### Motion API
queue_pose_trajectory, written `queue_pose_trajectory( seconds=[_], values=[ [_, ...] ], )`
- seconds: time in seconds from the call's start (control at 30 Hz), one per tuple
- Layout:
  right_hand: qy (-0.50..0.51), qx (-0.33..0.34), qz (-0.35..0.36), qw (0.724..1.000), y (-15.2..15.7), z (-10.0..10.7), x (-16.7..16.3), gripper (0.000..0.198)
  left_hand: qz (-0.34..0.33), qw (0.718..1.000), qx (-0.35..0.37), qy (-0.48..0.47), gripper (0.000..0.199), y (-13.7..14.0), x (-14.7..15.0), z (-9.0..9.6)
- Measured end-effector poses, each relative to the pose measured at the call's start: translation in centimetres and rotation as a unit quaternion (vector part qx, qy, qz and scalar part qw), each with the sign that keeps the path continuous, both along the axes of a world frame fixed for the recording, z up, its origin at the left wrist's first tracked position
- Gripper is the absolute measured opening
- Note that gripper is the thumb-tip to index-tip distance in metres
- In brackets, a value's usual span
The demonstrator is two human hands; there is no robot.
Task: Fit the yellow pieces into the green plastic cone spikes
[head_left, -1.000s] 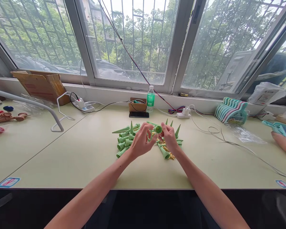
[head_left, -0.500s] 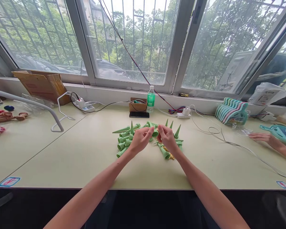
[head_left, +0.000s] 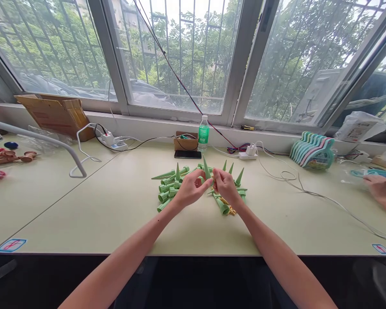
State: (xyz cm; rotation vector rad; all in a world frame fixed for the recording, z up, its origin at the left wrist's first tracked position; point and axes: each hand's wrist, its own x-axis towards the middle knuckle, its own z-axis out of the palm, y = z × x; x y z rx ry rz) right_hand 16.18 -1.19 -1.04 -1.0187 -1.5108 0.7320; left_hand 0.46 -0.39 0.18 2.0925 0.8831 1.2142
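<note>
A green plastic spike (head_left: 206,166), like a plant-watering cone, stands point up between my hands. My left hand (head_left: 190,188) has its thumb and fingers closed around the lower part of it. Close beside, my right hand (head_left: 225,184) is pinched; whatever lies in its fingertips is hidden. Several green spikes with ribbed open ends (head_left: 164,197) lie in a pile left of my hands. On the right are more, some standing on their caps with tips up (head_left: 240,177), one lying (head_left: 223,207) by small yellow pieces (head_left: 232,211).
Behind the pile are a black phone (head_left: 188,154), a small cardboard box (head_left: 186,141) and a green-labelled bottle (head_left: 203,134). White cables (head_left: 328,198) cross the right side. Another person's hand (head_left: 380,189) is at the far right, near a turquoise board (head_left: 360,173).
The green spike between my hands now points upward, and my left fingers have shifted around it. My right hand barely moved. The other person's hand moved right, along with clear plastic.
</note>
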Motion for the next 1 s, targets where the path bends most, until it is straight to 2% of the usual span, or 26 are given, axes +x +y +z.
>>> queue_pose_trajectory(
  seconds=[0.2,0.3,0.43,0.53,0.63,0.73,0.9,1.0],
  values=[
    [0.028,-0.016,0.002,0.999,0.4,-0.1,0.0,0.053,0.022,0.991,0.129,0.023,0.013,0.4,0.2,-0.8],
    [0.047,-0.029,0.002,0.998,0.5,-0.1,-0.1,0.053,0.018,0.987,0.157,0.030,0.009,0.6,0.1,-1.2],
    [0.060,-0.040,0.005,0.997,0.6,-0.1,-0.1,0.052,0.031,0.981,0.185,0.041,0.021,0.7,-0.1,-1.5],
    [0.067,-0.032,-0.001,0.997,0.6,0.0,-0.1,0.052,0.055,0.981,0.180,0.040,0.021,0.6,0.0,-1.4],
    [0.079,-0.019,-0.012,0.997,0.7,-0.1,-0.1,0.051,0.084,0.985,0.147,0.021,0.019,0.5,0.1,-1.1],
    [0.084,-0.008,-0.036,0.996,0.8,-0.2,0.0,0.050,0.097,0.992,0.082,-0.021,0.017,0.4,0.2,-0.7],
    [0.040,0.010,-0.057,0.998,0.5,-0.2,0.0,0.048,0.037,0.990,-0.110,-0.080,0.039,0.2,0.2,0.0],
    [-0.012,0.023,-0.050,0.998,0.2,-0.1,0.0,0.046,0.006,0.981,-0.179,-0.079,0.047,-0.1,0.2,0.5]
  ],
)
